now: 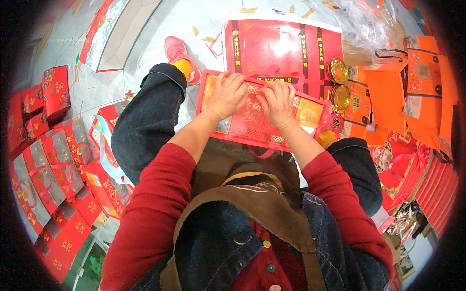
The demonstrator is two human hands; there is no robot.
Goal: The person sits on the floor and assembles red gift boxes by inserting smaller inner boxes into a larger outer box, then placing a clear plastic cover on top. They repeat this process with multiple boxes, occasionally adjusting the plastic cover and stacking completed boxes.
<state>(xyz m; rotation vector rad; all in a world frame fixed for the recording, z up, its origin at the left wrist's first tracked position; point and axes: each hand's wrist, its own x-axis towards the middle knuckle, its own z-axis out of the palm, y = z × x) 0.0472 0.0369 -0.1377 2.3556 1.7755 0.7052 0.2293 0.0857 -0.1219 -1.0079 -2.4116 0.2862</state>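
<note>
Beside the box [248,122] — gold containers [340,96].

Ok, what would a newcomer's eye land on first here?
First the red box, upper centre, with the left hand and right hand on it. Off its upper-right corner, two round gold containers gleam; beyond them, bright orange packaging crowds the right side.

We see gold characters on the middle panel of the shallow red rectangular gift box [250,116]. Beyond it, yellow characters run along black strips [236,48] on a large glossy red package [264,53]. Left of the gift box, red cardboard boxes [73,233] bear gold characters. Nearer us than it, a brown cloth apron [242,199] carries pale lettering too small to read.
</note>
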